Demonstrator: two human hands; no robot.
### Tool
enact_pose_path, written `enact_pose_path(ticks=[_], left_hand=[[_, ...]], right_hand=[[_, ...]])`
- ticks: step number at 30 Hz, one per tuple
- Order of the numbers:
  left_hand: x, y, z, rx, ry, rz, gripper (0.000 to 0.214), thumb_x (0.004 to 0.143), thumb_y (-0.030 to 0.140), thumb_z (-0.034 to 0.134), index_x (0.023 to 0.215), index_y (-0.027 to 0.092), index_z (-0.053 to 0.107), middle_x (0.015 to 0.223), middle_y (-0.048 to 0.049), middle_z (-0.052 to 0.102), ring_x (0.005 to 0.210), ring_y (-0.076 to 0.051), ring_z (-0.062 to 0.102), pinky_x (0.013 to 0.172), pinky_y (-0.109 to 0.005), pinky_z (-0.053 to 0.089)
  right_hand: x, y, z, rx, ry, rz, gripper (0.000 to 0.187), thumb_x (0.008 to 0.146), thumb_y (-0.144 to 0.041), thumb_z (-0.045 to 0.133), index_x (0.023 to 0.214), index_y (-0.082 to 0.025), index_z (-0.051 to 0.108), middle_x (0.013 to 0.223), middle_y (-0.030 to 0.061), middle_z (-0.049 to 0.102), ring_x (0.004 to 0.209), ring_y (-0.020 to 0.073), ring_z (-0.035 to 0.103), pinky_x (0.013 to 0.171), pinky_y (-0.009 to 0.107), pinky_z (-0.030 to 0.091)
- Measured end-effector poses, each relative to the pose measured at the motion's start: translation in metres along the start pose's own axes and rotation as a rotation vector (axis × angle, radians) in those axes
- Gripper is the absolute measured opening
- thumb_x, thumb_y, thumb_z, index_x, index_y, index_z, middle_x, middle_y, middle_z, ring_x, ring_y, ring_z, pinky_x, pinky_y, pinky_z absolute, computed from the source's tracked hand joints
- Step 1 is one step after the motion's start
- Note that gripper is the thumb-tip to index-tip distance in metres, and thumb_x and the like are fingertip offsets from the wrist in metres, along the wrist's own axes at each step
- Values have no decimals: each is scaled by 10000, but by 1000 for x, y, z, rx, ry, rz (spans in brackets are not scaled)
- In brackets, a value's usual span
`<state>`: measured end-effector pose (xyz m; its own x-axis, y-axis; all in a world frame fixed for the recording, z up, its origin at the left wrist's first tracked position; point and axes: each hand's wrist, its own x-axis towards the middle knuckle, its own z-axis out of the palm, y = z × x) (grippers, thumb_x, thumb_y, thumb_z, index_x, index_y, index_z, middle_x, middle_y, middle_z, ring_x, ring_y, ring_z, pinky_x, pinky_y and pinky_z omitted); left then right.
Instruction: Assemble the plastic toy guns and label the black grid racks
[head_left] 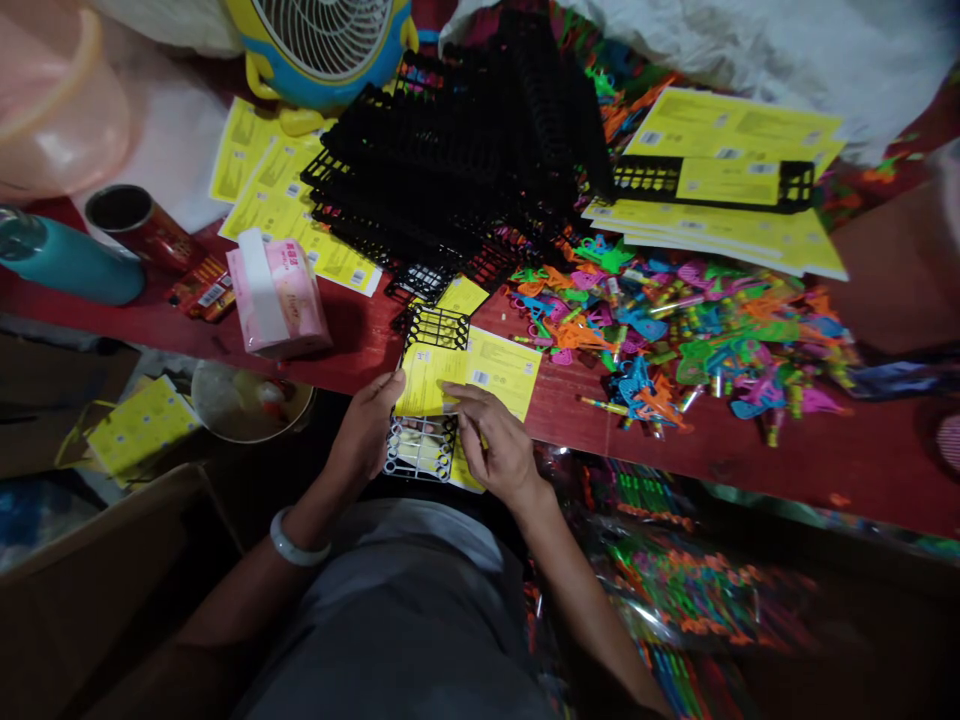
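My left hand point(369, 425) is closed on the left edge of a black plastic grid rack point(421, 462), with rings along its sides. Around the rack's middle lies a yellow printed card point(429, 378), its far and near ends leaving the grid bare. My right hand point(499, 445) reaches in from the right, index finger stretched onto the card and thumb apart from it. Under the rack, another yellow printed sheet point(514, 370) rests on the red table point(570, 395). A heap of black racks point(450, 150) stands just beyond.
Small colourful plastic pieces point(697, 325) spread over the right side. Yellow sheets point(780, 245) with a rack on top lie behind them. At left are a tissue pack point(277, 290), a blue bottle point(82, 262), a dark can point(142, 225) and a fan point(326, 45).
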<state>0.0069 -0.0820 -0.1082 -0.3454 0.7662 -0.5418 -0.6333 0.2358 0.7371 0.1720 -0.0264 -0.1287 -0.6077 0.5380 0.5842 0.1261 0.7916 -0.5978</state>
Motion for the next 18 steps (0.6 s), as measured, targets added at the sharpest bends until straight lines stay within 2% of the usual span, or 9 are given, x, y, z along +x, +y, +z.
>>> enact_pose_path(ticks=[6, 12, 15, 18], left_hand=[[-2, 0, 1, 46, -5, 42, 387, 782, 488, 757, 954, 142, 744, 896, -98, 800, 953, -304, 758, 774, -380, 621], [-2, 9, -5, 52, 71, 110, 383, 789, 502, 758, 942, 154, 716, 899, -95, 797, 947, -290, 755, 779, -363, 606], [-5, 12, -6, 102, 29, 75, 383, 802, 521, 748, 937, 164, 712, 867, -80, 785, 900, -277, 752, 729, -338, 592], [-9, 7, -7, 206, -72, 66, 377, 830, 546, 721, 925, 181, 712, 849, -54, 767, 849, -245, 730, 667, -290, 550]], right_hand=[[8, -12, -6, -85, -39, -41, 353, 914, -69, 540, 1220, -220, 630, 1254, 145, 756, 1118, 250, 741, 1001, 518, 563], [14, -18, -34, -151, 15, 4, 298, 880, -144, 644, 1157, -238, 704, 1104, 85, 802, 975, 275, 734, 866, 495, 561], [19, -18, -43, -124, 42, 10, 343, 931, -178, 606, 1260, -231, 689, 1181, 107, 781, 1100, 295, 729, 929, 518, 572], [24, -18, -38, -78, -79, -88, 398, 994, -263, 563, 1384, -226, 630, 1317, 115, 733, 1297, 305, 655, 1064, 563, 540]])
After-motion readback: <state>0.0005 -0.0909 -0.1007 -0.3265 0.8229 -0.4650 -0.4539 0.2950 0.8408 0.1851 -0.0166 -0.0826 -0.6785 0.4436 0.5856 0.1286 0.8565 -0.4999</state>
